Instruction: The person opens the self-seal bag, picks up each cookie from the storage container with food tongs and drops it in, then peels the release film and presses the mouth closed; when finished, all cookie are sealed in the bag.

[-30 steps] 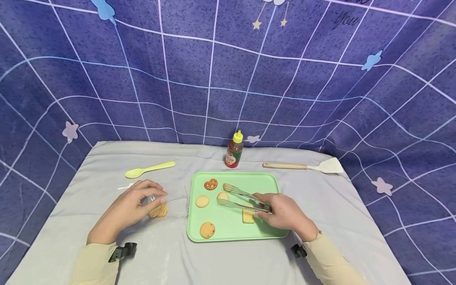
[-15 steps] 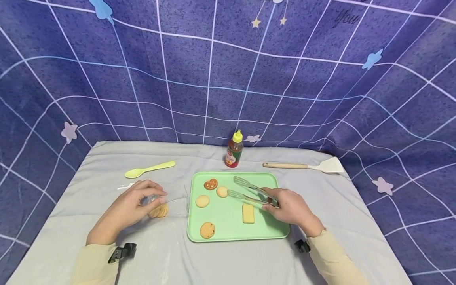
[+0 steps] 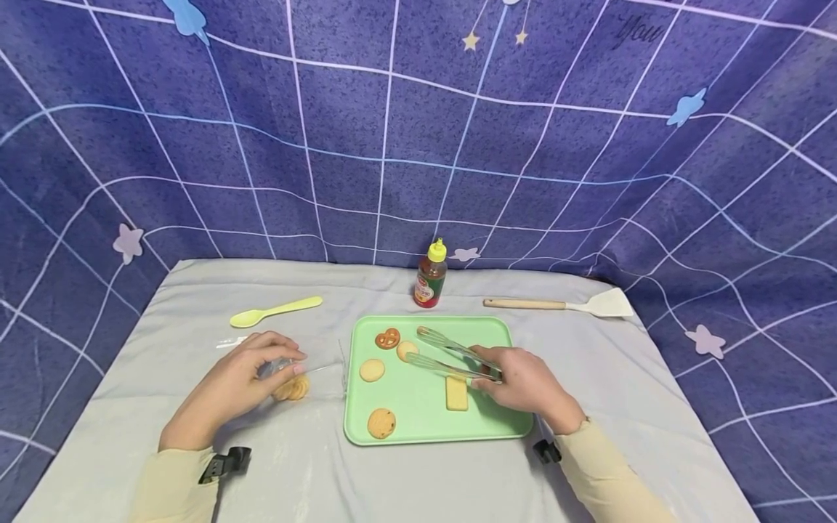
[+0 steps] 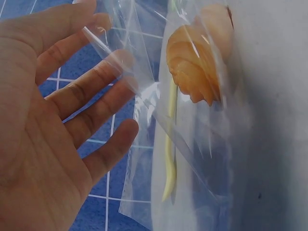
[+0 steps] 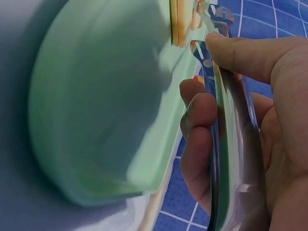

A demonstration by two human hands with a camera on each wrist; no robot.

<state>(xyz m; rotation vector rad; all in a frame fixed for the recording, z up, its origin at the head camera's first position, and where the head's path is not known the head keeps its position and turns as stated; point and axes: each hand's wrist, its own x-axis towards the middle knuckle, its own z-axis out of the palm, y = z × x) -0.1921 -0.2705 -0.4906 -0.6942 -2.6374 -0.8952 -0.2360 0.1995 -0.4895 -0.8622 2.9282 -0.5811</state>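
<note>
My left hand [image 3: 251,374] pinches the edge of a clear plastic bag [image 4: 144,115] between thumb and forefinger, the other fingers spread against the film. Ridged golden cookies [image 4: 192,65] show inside it. My right hand [image 3: 523,385] grips metal tongs [image 3: 447,366] over a green tray [image 3: 425,428]; their arms stand apart. The tips are close to a small round cookie [image 3: 407,351], with no cookie clearly clamped. Also on the tray are a pretzel [image 3: 388,338], another round cookie [image 3: 373,370], a speckled cookie [image 3: 381,423] and a rectangular biscuit [image 3: 456,393] below the tongs.
Behind the tray stands a sauce bottle [image 3: 429,280] with a yellow cap. A yellow spoon [image 3: 275,311] lies at the back left, and a white spatula [image 3: 556,305] with a wooden handle at the back right. A patterned blue curtain [image 3: 418,145] surrounds the table.
The tongs came off the small round cookie, which shifted up beside the pretzel. They drew back to the right, then came left toward it again. My left hand stayed still.
</note>
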